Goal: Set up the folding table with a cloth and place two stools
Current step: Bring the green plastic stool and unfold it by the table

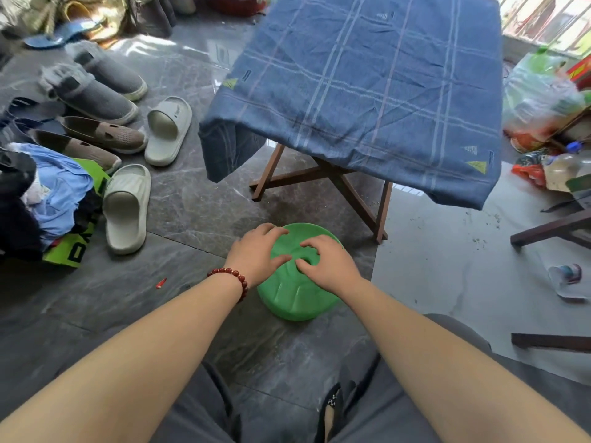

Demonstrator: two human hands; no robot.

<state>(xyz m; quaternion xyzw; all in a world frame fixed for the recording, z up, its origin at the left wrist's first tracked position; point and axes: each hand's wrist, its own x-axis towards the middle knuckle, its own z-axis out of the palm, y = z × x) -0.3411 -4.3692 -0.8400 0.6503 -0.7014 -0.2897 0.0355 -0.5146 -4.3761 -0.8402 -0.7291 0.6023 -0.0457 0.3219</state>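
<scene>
A round green plastic stool stands on the floor just in front of the folding table. My left hand, with a red bead bracelet on the wrist, grips the stool's left top edge. My right hand lies on the seat, with fingers hooked at its centre hole. The folding table's crossed brown wooden legs show under a blue checked cloth that covers the top and hangs over the near edge. Only this one stool is in view.
Several shoes and pale slippers lie on the dark tiled floor at the left, beside a heap of clothes. Plastic bags and bottles crowd the right. Dark wooden furniture legs jut in at the right edge.
</scene>
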